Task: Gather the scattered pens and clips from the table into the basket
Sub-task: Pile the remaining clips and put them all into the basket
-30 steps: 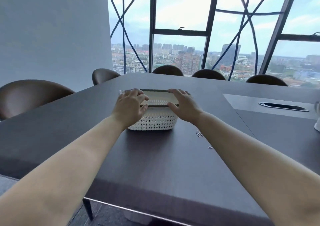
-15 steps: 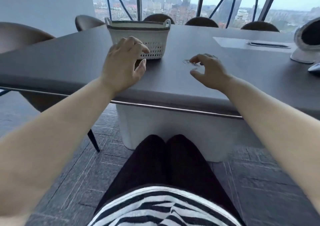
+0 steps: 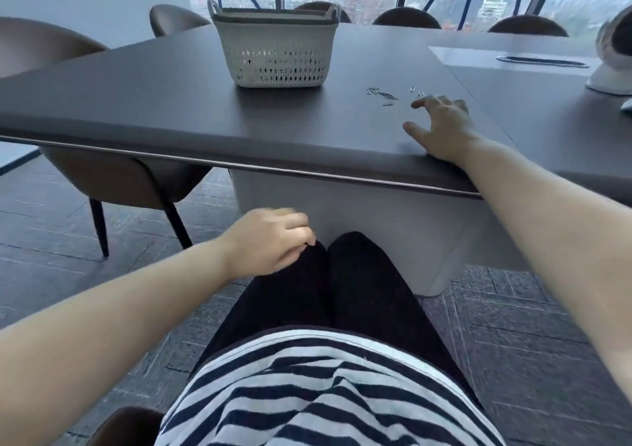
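Observation:
A white perforated basket (image 3: 276, 59) with a dark rim stands on the dark table (image 3: 171, 103), to the left of centre. Several small metal clips (image 3: 381, 93) lie scattered on the tabletop to its right, and a few more clips (image 3: 418, 92) lie just beyond my fingers. My right hand (image 3: 441, 127) rests on the table near its front edge, fingers spread, holding nothing, its fingertips just short of the clips. My left hand (image 3: 270, 240) is below the table edge on my knee, fingers curled loosely, with nothing in it. No pens are in sight.
A white rounded device (image 3: 612, 55) stands at the right edge of the table. A cable slot (image 3: 543, 60) is set in a lighter panel at the back right. Brown chairs (image 3: 113, 172) stand on the left and along the far side, before windows.
Both hands let go of the basket. My left hand dropped from the table to my knee. My right hand moved right beside the clips. The view tilted down.

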The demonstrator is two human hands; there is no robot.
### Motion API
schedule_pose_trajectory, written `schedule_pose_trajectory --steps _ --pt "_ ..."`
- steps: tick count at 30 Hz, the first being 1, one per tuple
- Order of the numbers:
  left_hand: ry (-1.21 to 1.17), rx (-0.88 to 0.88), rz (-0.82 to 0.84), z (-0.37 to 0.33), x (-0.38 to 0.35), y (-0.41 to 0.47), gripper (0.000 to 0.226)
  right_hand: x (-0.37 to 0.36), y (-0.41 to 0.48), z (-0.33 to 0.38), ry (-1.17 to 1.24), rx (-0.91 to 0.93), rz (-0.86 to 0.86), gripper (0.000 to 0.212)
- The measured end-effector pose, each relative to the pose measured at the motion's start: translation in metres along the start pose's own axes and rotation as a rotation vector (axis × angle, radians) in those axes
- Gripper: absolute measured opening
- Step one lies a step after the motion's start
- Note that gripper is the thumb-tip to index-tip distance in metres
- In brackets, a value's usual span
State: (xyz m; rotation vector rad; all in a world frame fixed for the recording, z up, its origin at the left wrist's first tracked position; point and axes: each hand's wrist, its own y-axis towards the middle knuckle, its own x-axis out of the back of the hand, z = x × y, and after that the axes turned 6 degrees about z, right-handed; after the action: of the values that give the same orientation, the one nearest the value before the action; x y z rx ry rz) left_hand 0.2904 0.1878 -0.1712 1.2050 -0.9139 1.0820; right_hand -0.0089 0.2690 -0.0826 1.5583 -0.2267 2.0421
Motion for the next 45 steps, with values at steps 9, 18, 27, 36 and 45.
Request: schedule_pose_trajectory --steps 9,18,27,36,45 --pt "-0.419 0.067 0.571 -0.048 -0.068 0.017 0.039 -0.003 0.005 -0.002 -0.016 -0.008 0.033 0.052" --pt "-0.194 0.070 0.632 -0.053 -0.083 0.028 0.027 -0.004 0.007 -0.004 0.012 -0.008 0.072 0.054" --pt "-0.209 -0.002 0.737 -0.045 -0.082 0.031 0.025 -0.004 0.007 -0.006 0.029 0.004 0.070 0.054" --pt "-0.467 0.040 0.531 -0.034 -0.084 0.014 0.019 -0.004 0.006 -0.008 0.049 0.012 0.065 0.053" --pt "-0.579 0.208 -0.230 -0.001 0.023 0.024 0.013 -0.008 0.026 -0.009 0.029 0.012 0.071 0.058"
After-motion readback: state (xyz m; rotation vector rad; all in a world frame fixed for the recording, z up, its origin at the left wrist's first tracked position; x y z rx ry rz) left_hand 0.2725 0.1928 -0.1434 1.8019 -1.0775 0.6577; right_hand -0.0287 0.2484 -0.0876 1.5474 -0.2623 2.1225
